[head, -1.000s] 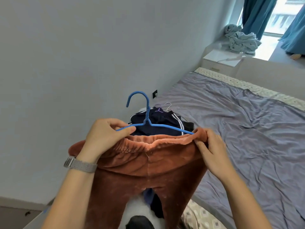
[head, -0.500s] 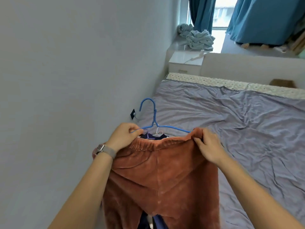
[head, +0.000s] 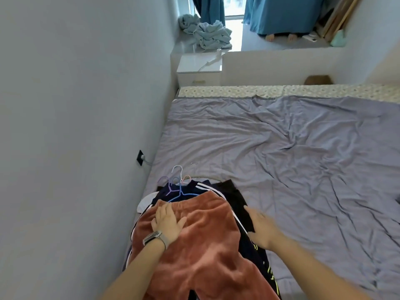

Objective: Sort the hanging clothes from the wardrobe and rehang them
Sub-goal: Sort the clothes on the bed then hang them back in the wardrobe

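One plain grey wall (head: 75, 126) fills the left side, with a dark socket (head: 141, 157) low on it beside the bed (head: 281, 159), whose wrinkled purple-grey sheet spreads right and far. At the far end stand a white nightstand (head: 199, 69), a heap of pale blue cloth (head: 211, 35) and teal curtains (head: 281, 14). Near the wall lies a pile of clothes (several hanger hooks (head: 177, 174) poke out at its far end). On top are the rust-brown fleece trousers (head: 205, 245), waistband far, legs running near, on a blue hanger (head: 180, 194). The left hand (head: 167, 221) lies flat and open on them; the right hand (head: 260, 228), blurred, spreads open over the dark garments (head: 236, 198) beside them.
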`<state>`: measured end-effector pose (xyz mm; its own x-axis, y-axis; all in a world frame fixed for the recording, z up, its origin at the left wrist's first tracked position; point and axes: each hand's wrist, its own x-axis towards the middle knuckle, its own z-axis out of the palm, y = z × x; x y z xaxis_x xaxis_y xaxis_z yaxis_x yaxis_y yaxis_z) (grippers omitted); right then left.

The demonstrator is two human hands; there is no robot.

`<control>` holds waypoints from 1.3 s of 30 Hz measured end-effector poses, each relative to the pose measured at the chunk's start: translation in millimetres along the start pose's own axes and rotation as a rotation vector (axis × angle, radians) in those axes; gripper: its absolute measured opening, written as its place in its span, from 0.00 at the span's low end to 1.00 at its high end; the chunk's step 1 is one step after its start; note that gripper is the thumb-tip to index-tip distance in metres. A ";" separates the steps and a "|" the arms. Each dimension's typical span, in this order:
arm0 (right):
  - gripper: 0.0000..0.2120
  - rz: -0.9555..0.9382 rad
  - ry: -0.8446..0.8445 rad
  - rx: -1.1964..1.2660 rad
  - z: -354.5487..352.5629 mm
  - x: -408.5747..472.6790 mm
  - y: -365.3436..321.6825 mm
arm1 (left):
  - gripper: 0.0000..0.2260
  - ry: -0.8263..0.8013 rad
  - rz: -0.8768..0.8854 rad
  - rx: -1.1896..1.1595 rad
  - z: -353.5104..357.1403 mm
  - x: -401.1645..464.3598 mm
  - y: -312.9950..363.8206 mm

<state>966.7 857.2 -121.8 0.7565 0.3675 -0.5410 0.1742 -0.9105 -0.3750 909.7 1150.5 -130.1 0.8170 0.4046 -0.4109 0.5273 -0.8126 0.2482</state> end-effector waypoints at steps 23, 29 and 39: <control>0.32 0.588 0.594 0.397 -48.7 -475.4 520.4 | 0.33 -0.255 0.959 0.159 201.8 -360.1 576.3; 0.40 0.682 0.624 0.451 -55.4 -508.3 609.0 | 0.39 -0.343 1.022 0.220 250.2 -394.8 678.5; 0.38 0.693 0.642 0.573 -134.8 -505.5 761.3 | 0.40 -0.450 0.960 0.114 318.3 -384.8 837.9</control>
<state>801.8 -47.3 -32.3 0.7926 -0.5063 -0.3399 -0.6065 -0.5973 -0.5248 962.9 180.4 -43.2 0.7052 -0.5992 -0.3789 -0.3352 -0.7527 0.5666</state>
